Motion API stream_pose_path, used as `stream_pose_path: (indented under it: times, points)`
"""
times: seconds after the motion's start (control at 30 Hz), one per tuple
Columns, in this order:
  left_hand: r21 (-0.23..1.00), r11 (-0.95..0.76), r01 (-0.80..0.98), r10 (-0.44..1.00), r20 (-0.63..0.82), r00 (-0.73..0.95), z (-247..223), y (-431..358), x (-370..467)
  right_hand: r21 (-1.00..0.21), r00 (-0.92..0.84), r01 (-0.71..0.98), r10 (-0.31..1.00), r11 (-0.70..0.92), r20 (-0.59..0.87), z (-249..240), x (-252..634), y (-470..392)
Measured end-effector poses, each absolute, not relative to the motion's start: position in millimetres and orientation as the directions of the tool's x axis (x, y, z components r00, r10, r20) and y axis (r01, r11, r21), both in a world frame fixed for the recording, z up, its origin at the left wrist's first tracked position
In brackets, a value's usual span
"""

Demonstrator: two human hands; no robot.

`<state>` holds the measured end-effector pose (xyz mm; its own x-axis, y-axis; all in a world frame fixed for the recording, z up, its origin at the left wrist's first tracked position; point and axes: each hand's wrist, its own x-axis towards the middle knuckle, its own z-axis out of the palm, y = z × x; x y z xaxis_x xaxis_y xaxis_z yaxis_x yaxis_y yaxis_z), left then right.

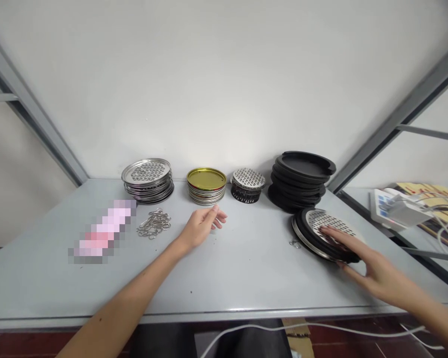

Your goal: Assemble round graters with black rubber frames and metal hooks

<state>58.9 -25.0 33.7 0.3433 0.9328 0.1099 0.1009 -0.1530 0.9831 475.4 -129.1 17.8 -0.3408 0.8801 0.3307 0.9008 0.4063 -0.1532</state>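
Note:
My right hand (377,271) grips a round black-rimmed piece with a perforated metal grater-like plate (330,223) on top. Its fingers lie over the plate and its thumb sits at the near edge. That piece is tilted, with a silver rim beneath the black ring. A small wire clip (294,243) lies just left of it. My left hand (205,223) is over the middle of the table, fingers loosely bent and apart, holding nothing visible. Nearest to it stands a stack of round metal lids (206,180), gold on top. To its left lies a pile of wire clips (155,223).
Along the wall stand perforated metal discs (149,173) at left, smaller perforated discs (248,179), and tall stacked black rings (302,174) at right. A blurred pink item (104,228) lies at left. Metal posts flank the table (224,293); a power strip (384,206) is beyond the right one.

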Motion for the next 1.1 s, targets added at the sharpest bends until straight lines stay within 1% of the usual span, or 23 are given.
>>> stream_pose_path:
  times: [0.07, 0.17, 0.43, 0.53, 0.6, 0.67, 0.7, 0.73, 0.8, 0.87, 0.93, 1.0, 1.03, 1.1]
  points:
    - [0.982, -0.16, 0.1, 0.931, 0.117, 0.346, 34, -25, 59, -0.166, -0.335, 0.902, 0.888, 0.399, 0.316, 19, 473, -130]
    - [0.98, -0.168, 0.108, 0.929, 0.12, 0.35, 35, -26, 60, -0.166, -0.35, 0.887, 0.861, 0.432, 0.368, 14, 471, -129]
    - [0.975, -0.178, 0.129, 0.926, 0.122, 0.357, 36, -26, 59, -0.092, -0.384, 0.877, 0.802, 0.472, 0.458, 0, 467, -127]
    - [0.965, -0.218, 0.146, 0.92, 0.153, 0.361, 32, -24, 59, -0.078, -0.38, 0.88, 0.791, 0.469, 0.48, 3, 463, -128]
    - [0.944, -0.272, 0.189, 0.913, 0.191, 0.361, 29, -22, 58, -0.066, -0.348, 0.892, 0.774, 0.446, 0.529, 6, 454, -128]
    - [0.886, -0.372, 0.277, 0.896, 0.265, 0.357, 25, -20, 56, -0.056, -0.295, 0.907, 0.724, 0.418, 0.624, 10, 439, -124]
    - [0.837, -0.435, 0.333, 0.878, 0.312, 0.362, 23, -20, 55, -0.054, -0.284, 0.904, 0.688, 0.425, 0.668, 11, 429, -121]
    - [0.777, -0.495, 0.389, 0.855, 0.357, 0.376, 22, -19, 53, -0.043, -0.296, 0.889, 0.644, 0.456, 0.706, 12, 417, -116]
    - [0.66, -0.577, 0.481, 0.813, 0.407, 0.416, 19, -17, 49, -0.013, -0.367, 0.84, 0.587, 0.543, 0.722, 13, 389, -107]
    - [0.586, -0.601, 0.544, 0.798, 0.404, 0.446, 18, -15, 45, -0.002, -0.453, 0.784, 0.575, 0.621, 0.681, 14, 361, -96]
    - [0.54, -0.599, 0.591, 0.8, 0.391, 0.455, 17, -13, 42, -0.008, -0.537, 0.732, 0.584, 0.682, 0.608, 18, 333, -85]
    - [0.506, -0.598, 0.621, 0.801, 0.39, 0.454, 16, -11, 40, -0.054, -0.637, 0.663, 0.601, 0.746, 0.483, 23, 308, -72]
    - [0.493, -0.597, 0.632, 0.801, 0.394, 0.45, 16, -9, 39, -0.082, -0.666, 0.635, 0.598, 0.768, 0.446, 26, 297, -65]
    - [0.476, -0.59, 0.652, 0.806, 0.399, 0.438, 15, -7, 38, -0.13, -0.682, 0.603, 0.594, 0.787, 0.428, 30, 278, -49]
